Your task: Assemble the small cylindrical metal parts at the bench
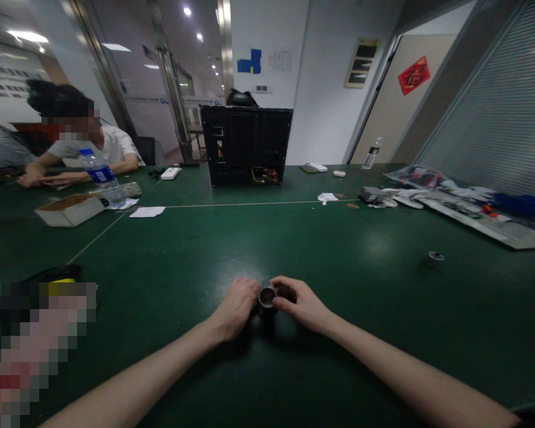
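A short metal cylinder [267, 297] with a dark inside, held upright between both hands, just above the green tabletop [339, 267] and close to its near edge, in the middle. In the head view, the left hand [236, 308] at the left side of the cylinder, fingers closed together and pressed against it. The right hand [301, 303] at the right side, thumb and fingers curved over it in a pinch. Both forearms low, coming in from the near left and near right. Open end of the cylinder turned upward, with a bright rim and a reddish glint inside. How much work is done on this piece and how much is left: not possible to tell, because the inside is dark and small and the lower part is hidden by the fingers. To the right on the tabletop, a small spool [436, 257], and farther right, a pile of papers and circuit boards [472, 208]. Far in the middle, a black computer case [245, 145] with coloured wires at its base. Far left, a plastic water bottle [102, 177], a cardboard box [69, 211], a sheet of paper [147, 211] and a seated co-worker's hand [33, 176].
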Available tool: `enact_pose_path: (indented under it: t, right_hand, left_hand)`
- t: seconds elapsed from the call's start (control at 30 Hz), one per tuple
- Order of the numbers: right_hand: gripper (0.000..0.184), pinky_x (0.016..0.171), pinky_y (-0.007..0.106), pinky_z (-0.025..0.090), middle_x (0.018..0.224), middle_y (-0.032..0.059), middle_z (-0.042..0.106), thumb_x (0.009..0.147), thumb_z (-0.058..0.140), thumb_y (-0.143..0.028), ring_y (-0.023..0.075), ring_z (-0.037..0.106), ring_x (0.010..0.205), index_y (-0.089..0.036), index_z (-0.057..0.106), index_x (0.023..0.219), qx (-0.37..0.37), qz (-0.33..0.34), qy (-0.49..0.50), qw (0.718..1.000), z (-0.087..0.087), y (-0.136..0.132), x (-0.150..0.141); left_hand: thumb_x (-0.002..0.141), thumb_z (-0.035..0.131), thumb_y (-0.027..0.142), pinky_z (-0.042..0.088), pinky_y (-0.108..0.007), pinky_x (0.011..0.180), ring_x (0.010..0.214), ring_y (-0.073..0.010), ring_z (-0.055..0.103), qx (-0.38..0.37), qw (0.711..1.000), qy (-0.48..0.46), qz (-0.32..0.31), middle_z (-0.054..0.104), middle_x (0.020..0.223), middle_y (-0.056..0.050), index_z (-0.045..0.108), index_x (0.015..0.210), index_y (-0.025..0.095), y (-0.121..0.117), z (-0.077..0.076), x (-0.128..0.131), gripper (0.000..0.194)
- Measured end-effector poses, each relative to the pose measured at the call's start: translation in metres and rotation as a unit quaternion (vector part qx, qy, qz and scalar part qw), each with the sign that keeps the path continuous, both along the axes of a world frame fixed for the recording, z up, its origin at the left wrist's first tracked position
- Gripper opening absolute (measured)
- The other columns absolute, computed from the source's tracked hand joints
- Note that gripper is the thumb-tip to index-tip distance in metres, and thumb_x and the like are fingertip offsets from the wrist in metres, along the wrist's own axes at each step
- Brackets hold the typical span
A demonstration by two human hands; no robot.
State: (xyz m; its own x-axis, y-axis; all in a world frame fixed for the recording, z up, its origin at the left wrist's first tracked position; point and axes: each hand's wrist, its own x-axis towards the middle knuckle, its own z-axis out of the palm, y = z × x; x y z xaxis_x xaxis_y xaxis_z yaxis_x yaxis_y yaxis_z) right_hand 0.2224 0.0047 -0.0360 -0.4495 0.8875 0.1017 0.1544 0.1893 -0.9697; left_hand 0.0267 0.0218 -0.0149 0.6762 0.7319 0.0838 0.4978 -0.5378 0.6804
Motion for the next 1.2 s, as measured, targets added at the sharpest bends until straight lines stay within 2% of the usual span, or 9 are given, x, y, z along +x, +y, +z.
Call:
enact_pose_path:
  t: [0.17, 0.37, 0.5, 0.63, 0.73, 0.9, 1.07, 1.2]
  right_hand:
    - [0.052, 0.070, 0.029, 0.047, 0.088, 0.0030, 0.064, 0.074, 0.070, -0.043, 0.0156, 0.060, 0.076, -0.018, 0.049, 0.115, 0.019, -0.054, -0.034, 0.998, -0.001, -0.002, 0.001]
    - [0.064, 0.062, 0.024, 0.048, 0.102, 0.0042, 0.059, 0.066, 0.074, -0.022, 0.0141, 0.058, 0.078, -0.022, 0.037, 0.118, 0.040, -0.075, -0.022, 0.996, 0.002, -0.004, -0.004]
    - [0.064, 0.065, 0.024, 0.048, 0.107, 0.0045, 0.054, 0.065, 0.070, -0.012, 0.0135, 0.056, 0.081, -0.022, 0.038, 0.120, 0.113, -0.100, -0.077, 0.986, 0.000, -0.007, -0.007]
    - [0.053, 0.069, 0.025, 0.047, 0.106, 0.0038, 0.050, 0.070, 0.062, -0.009, 0.0148, 0.054, 0.087, -0.024, 0.044, 0.117, 0.201, -0.072, -0.123, 0.969, -0.002, -0.011, -0.007]
    - [0.054, 0.074, 0.028, 0.047, 0.109, 0.0046, 0.049, 0.072, 0.057, -0.006, 0.0156, 0.053, 0.089, -0.026, 0.043, 0.120, 0.230, -0.063, -0.135, 0.962, -0.002, -0.011, -0.007]
    - [0.066, 0.079, 0.030, 0.048, 0.113, 0.0063, 0.050, 0.069, 0.053, -0.001, 0.0178, 0.052, 0.096, -0.025, 0.034, 0.128, 0.229, -0.094, -0.124, 0.961, -0.005, -0.010, -0.006]
    - [0.063, 0.072, 0.029, 0.050, 0.113, 0.0073, 0.051, 0.070, 0.053, -0.004, 0.0174, 0.054, 0.091, -0.024, 0.037, 0.127, 0.207, -0.137, -0.121, 0.961, -0.008, -0.007, -0.006]
    - [0.059, 0.067, 0.027, 0.050, 0.109, 0.0069, 0.052, 0.071, 0.053, -0.005, 0.0149, 0.054, 0.084, -0.023, 0.038, 0.126, 0.183, -0.143, -0.113, 0.966, -0.007, -0.005, -0.006]
  left_hand:
    - [0.096, 0.015, 0.035, 0.041, -0.036, 0.081, 0.081, -0.0202, 0.052, 0.026, 0.998, -0.005, 0.048, 0.060, 0.083, -0.007, 0.052, 0.077, 0.017, 0.001, -0.006, 0.001, 0.045]
    - [0.096, 0.025, 0.031, 0.040, -0.030, 0.072, 0.075, -0.0185, 0.053, 0.026, 0.997, 0.003, 0.073, 0.059, 0.080, -0.004, 0.052, 0.082, 0.017, 0.001, -0.002, 0.002, 0.033]
    - [0.095, 0.030, 0.034, 0.040, -0.032, 0.077, 0.081, -0.0202, 0.053, 0.026, 0.998, 0.009, 0.054, 0.061, 0.089, -0.006, 0.054, 0.090, 0.017, 0.001, 0.000, 0.001, 0.030]
    - [0.090, 0.045, 0.039, 0.040, -0.035, 0.081, 0.085, -0.0221, 0.053, 0.037, 0.999, 0.009, 0.023, 0.061, 0.093, -0.006, 0.056, 0.096, 0.016, -0.001, -0.001, 0.002, 0.026]
    - [0.089, 0.049, 0.036, 0.041, -0.035, 0.082, 0.087, -0.0219, 0.054, 0.037, 0.999, -0.002, 0.029, 0.061, 0.095, -0.006, 0.056, 0.101, 0.017, -0.002, -0.001, 0.003, 0.024]
    - [0.088, 0.053, 0.028, 0.042, -0.034, 0.085, 0.094, -0.0216, 0.054, 0.054, 0.997, -0.045, 0.040, 0.058, 0.104, -0.007, 0.055, 0.108, 0.018, -0.003, 0.000, 0.004, 0.022]
    - [0.086, 0.056, 0.021, 0.043, -0.035, 0.089, 0.101, -0.0218, 0.053, 0.092, 0.992, -0.079, 0.041, 0.055, 0.112, -0.007, 0.053, 0.114, 0.021, -0.002, -0.004, 0.003, 0.028]
    - [0.081, 0.059, 0.015, 0.043, -0.036, 0.091, 0.105, -0.0223, 0.052, 0.134, 0.988, -0.077, 0.025, 0.054, 0.116, -0.008, 0.052, 0.117, 0.023, -0.004, -0.007, 0.002, 0.037]
